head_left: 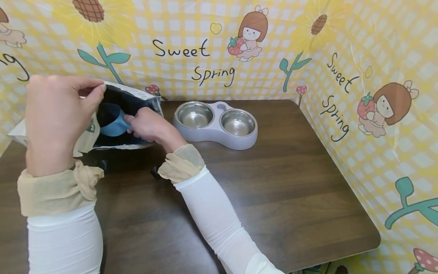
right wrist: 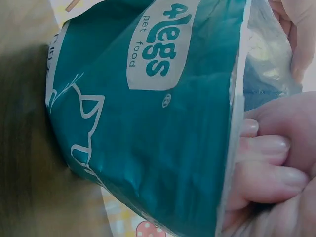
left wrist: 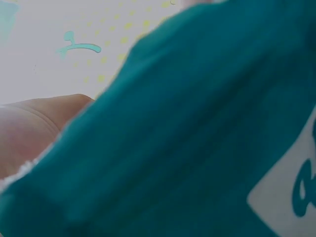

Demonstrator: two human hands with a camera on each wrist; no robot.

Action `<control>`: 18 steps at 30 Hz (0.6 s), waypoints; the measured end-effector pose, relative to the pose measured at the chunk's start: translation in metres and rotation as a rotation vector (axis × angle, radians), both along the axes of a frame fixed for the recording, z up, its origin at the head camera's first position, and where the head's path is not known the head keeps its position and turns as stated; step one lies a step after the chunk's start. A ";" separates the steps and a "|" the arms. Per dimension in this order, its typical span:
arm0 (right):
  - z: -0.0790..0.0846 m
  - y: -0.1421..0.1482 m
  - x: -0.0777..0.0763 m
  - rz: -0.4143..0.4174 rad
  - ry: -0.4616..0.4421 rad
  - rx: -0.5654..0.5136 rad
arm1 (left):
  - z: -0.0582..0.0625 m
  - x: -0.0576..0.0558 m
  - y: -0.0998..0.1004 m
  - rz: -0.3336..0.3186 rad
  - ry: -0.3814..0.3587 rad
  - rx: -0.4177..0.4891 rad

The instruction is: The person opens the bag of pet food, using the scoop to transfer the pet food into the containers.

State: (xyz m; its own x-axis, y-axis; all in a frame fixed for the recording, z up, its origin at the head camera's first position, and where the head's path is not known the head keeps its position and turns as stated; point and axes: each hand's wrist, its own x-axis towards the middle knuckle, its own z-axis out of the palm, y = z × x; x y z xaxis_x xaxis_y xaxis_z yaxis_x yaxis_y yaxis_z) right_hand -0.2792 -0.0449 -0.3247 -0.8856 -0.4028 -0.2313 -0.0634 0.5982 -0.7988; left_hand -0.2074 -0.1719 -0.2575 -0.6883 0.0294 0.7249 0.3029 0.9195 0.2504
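A pet food bag [right wrist: 133, 133], teal with a white label, lies on its side at the left of the table, its mouth toward me. My left hand [head_left: 56, 118] pinches the upper left edge of that mouth between thumb and fingers. In the left wrist view the teal bag [left wrist: 163, 128] fills most of the picture. Inside the opening, my right hand [head_left: 147, 123] grips the handle of a blue scoop [head_left: 116, 127]. The scoop's cup sits within the dark interior. In the right wrist view the curled fingers [right wrist: 269, 180] show at the bag's rim.
Right of the bag stands a pale lilac double feeder [head_left: 213, 133] with two steel bowls, a left bowl [head_left: 195, 116] and a right bowl [head_left: 238, 123]. Both stand on the brown wooden table [head_left: 273, 198]. A yellow checked cloth [head_left: 191, 23] hangs behind and at the right.
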 end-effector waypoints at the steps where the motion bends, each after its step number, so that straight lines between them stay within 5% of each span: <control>1: 0.001 0.001 0.000 0.000 -0.003 -0.004 | 0.000 0.000 0.000 0.005 -0.008 0.003; 18: 0.009 0.026 0.008 0.007 0.009 -0.070 | 0.001 -0.002 -0.001 0.020 -0.012 0.020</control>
